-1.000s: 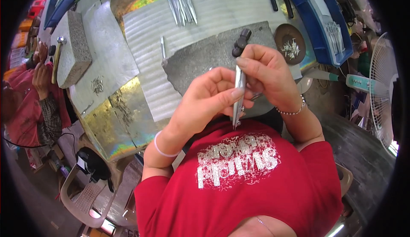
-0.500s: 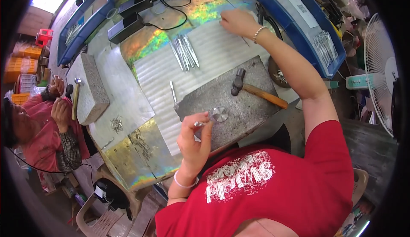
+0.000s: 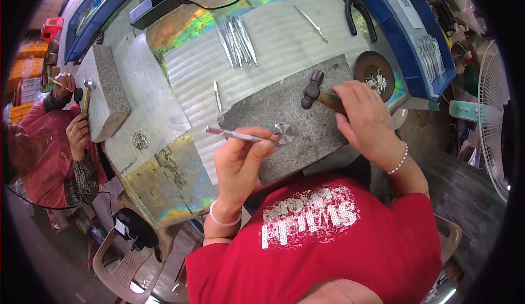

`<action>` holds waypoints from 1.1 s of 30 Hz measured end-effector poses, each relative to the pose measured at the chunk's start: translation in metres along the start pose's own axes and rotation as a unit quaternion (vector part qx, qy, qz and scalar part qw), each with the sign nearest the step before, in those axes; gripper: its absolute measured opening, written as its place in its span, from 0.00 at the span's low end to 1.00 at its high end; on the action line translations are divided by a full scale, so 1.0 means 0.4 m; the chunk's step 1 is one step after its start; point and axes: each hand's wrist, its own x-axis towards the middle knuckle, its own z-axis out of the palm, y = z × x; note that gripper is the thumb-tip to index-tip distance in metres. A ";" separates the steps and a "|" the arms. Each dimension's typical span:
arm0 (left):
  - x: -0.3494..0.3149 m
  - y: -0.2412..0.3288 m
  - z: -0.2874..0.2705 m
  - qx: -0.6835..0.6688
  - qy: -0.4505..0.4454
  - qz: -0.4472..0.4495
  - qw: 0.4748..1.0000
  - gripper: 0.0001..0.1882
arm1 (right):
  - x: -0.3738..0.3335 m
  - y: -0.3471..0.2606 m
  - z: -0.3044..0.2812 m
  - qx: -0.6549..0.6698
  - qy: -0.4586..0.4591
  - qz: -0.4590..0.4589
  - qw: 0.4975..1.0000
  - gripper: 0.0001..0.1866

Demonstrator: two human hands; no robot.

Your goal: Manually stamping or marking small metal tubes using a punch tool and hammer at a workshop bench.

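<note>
My left hand (image 3: 236, 164) pinches a slim silver metal piece (image 3: 232, 134) between thumb and fingers. Its right end lies at a small round shiny metal disc (image 3: 285, 135) on a grey stone block (image 3: 306, 153); whether they touch, I cannot tell. Over at the block's right side, my right hand (image 3: 369, 115) has its fingers around the wooden handle of a hammer (image 3: 331, 102). The dark hammer head rests on the stone, pointing away from me. Another slim silver piece (image 3: 217, 96) lies just beyond the block's left corner.
A bundle of slim silver pieces (image 3: 236, 41) and a single one (image 3: 310, 24) lie on white foam sheeting (image 3: 186, 71). Pliers (image 3: 358, 14), a brown dish (image 3: 365, 63) of small slivers and a blue tray (image 3: 407, 41) stand right. Left, a co-worker (image 3: 52, 156) sits by another stone block (image 3: 106, 99).
My right hand has come back from the far side of the foam to the hammer's handle. A single slim piece now shows there. The piece in my left hand has swung to point left.
</note>
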 end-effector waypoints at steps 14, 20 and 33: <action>-0.003 -0.042 0.035 0.133 0.007 0.089 0.987 0.05 | -0.065 -0.022 0.028 0.196 -0.030 0.097 0.975 0.20; 0.004 -0.041 0.042 0.161 0.013 0.108 0.981 0.05 | -0.073 -0.028 0.021 0.350 -0.012 0.108 0.930 0.16; -0.006 -0.029 0.035 0.400 -0.064 0.308 0.861 0.14 | -0.004 -0.104 -0.086 0.505 -0.070 -0.031 0.860 0.20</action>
